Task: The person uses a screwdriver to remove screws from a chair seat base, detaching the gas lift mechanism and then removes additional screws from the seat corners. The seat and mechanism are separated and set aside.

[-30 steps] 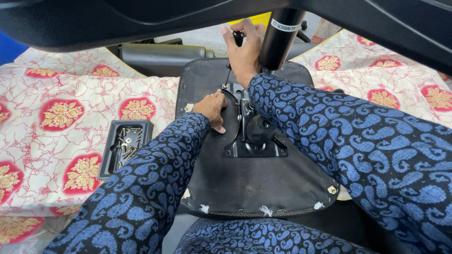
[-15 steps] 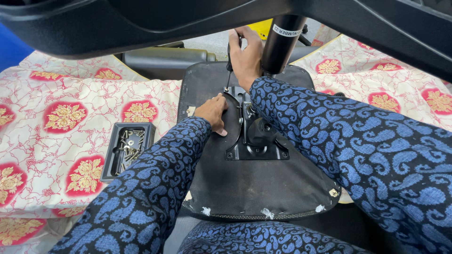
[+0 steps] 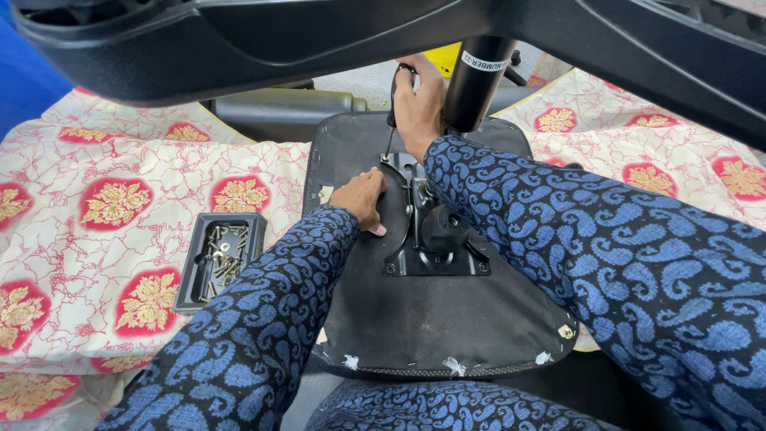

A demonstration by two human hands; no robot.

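Black-handled screwdriver (image 3: 392,108) gripped in right hand (image 3: 417,104), tip on metal plate (image 3: 431,231); left hand (image 3: 363,198) flat w/ fingers curled on plate.

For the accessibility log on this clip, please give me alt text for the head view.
The right hand grips a screwdriver upright, its tip at the far left corner of a black metal mounting plate on an upturned chair seat. The left hand rests on the plate's left edge. A black tray of screws lies left on a floral cloth.
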